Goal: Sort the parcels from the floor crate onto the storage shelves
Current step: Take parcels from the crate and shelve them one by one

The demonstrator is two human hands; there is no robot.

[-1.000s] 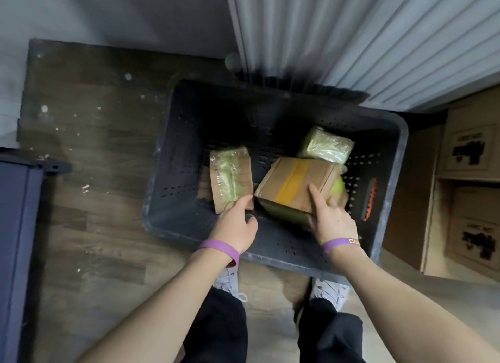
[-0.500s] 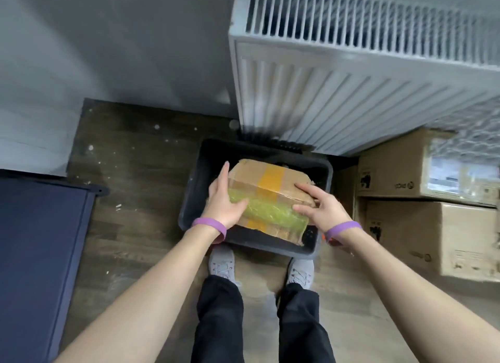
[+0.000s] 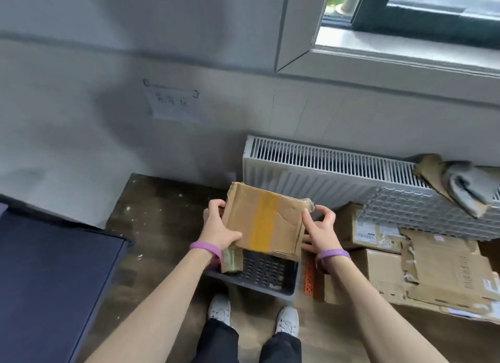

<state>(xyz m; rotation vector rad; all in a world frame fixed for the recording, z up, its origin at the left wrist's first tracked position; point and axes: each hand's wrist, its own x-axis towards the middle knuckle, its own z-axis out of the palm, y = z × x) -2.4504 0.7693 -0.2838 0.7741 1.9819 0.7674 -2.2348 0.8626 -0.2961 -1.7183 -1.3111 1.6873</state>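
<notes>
Head camera, looking down past both arms: one taped cardboard parcel (image 3: 263, 222) is up out of the crate (image 3: 251, 288) and held in the air above its far end, roughly level, with the yellow tape strip on top. The crate sits on the floor right at the person's feet, in front of the radiator (image 3: 324, 168). Down in its left corner lies a smaller green-wrapped packet (image 3: 231, 258), so to my eye the sorting is not finished: at least that one waits its turn, and the parcel blocks much of the crate's inside, so I can't say how many more are under it. No shelves show from here, nor anything already put away, so I can't tell how much is done. I'd judge this parcel has its whole carry ahead of it.

The left hand (image 3: 216, 227) grips the parcel's left edge, thumb lying over the near corner and fingers curled round the side. The right hand (image 3: 320, 227) takes the right edge: forefinger laid on top near the rim, the other fingers bent round the far corner, thumb low beside the near corner. Both hands clasp the parcel between them; neither touches anything else.

Flattened boxes (image 3: 405, 254) pile up on the floor to the right.
</notes>
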